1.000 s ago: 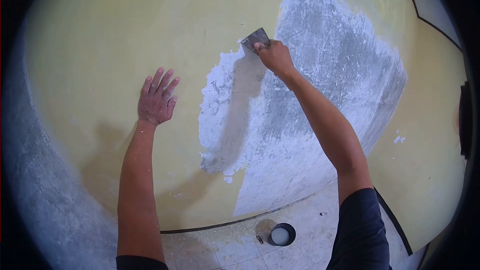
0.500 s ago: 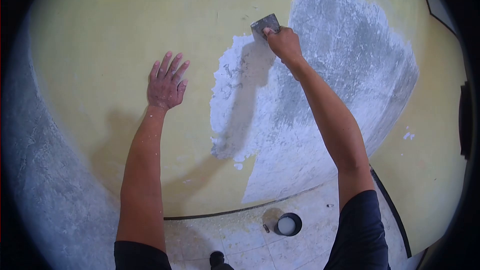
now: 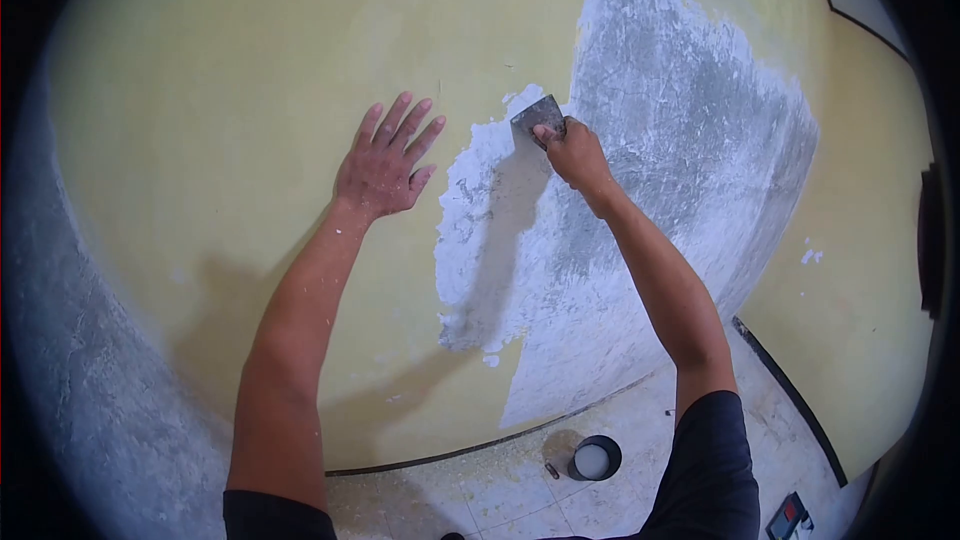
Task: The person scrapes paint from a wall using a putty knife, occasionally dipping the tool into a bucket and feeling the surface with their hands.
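Observation:
My right hand (image 3: pixel 577 152) is closed around a scraper (image 3: pixel 538 120) with a broad grey blade. The blade lies over the upper edge of a scraped patch (image 3: pixel 465 205) on the yellow painted wall (image 3: pixel 270 60). To the left, my left hand (image 3: pixel 380 165) is spread over the yellow paint, fingers pointing up, dusted with white specks. Right of the scraper, a large area of bare grey and white plaster (image 3: pixel 660 120) shows, with a ragged edge. Shadows of my arms fall across the wall.
A dark pot (image 3: pixel 596 458) holding whitish liquid stands on the tiled floor (image 3: pixel 500 500), a small object (image 3: pixel 552 471) beside it. Paint flakes litter the floor along the dark wall base. A dark case with a red part (image 3: pixel 788 515) lies at lower right.
My right hand and the scraper have come down the wall, and a newly bared strip shows at the patch's top. My left hand has shifted right. The view has tilted slightly.

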